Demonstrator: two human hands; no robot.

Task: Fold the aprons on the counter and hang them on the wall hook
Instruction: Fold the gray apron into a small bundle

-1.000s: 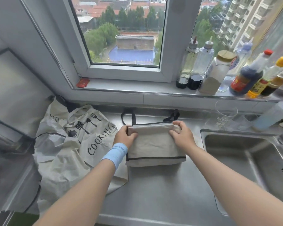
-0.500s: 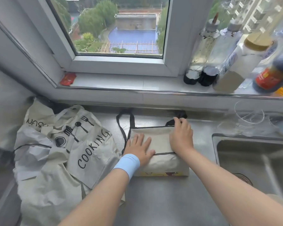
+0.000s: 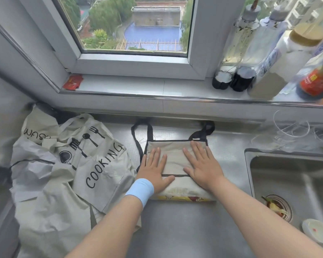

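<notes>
The pinch that both hands had on the far edge a second ago is gone: the left hand [image 3: 153, 169], wearing a pale blue wristband, and the right hand [image 3: 201, 164] now lie palm down, fingers straight and slightly spread, pressing side by side on the folded beige cloth apron with black trim [image 3: 173, 157]. That apron sits as a compact rectangle on the stainless steel bench [image 3: 185, 231], between the crumpled off-white cloth apron printed with COOKING and black utensils [image 3: 73, 174] on its left and the steel sink [image 3: 287, 175] on its right. Its black straps [image 3: 138, 138] trail loose toward the back wall, and a yellow printed edge peeks out at its near side. The last fold looks laid over and is being smoothed flat, so this apron seems nearly ready to carry away. The COOKING apron lies unfolded in a heap, and the wall hook is not in view, so I judge well over half the task remains
</notes>
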